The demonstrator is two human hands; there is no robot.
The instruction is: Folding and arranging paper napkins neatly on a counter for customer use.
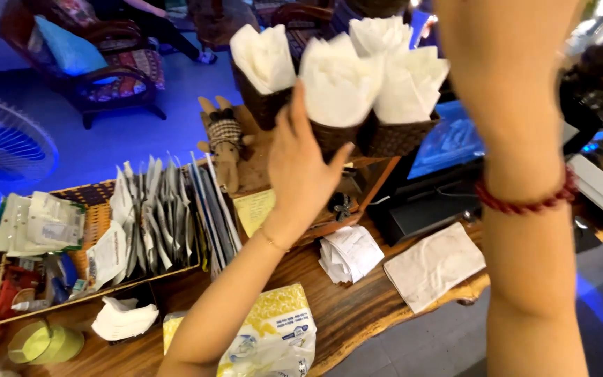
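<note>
My left hand (301,167) reaches forward with its fingers apart and rests against the front of a dark woven holder (335,134) stuffed with white folded napkins (340,84). My thumb points up along the napkins' left edge. Matching napkin holders stand just left (263,105) and right (403,136) of it. My right hand (518,70) is raised close to the camera at the right, with a red bead bracelet (525,202) on the wrist. Its fingers are cut off by the top edge.
A wicker tray (95,199) of paper packets sits at the left on the wooden counter (357,307). A small stuffed doll (225,143), a yellow note (256,209), folded receipts (349,253), a flat napkin (434,265) and a yellow tissue pack (273,335) lie about. A screen (448,143) stands at the right and a fan (1,146) at the far left.
</note>
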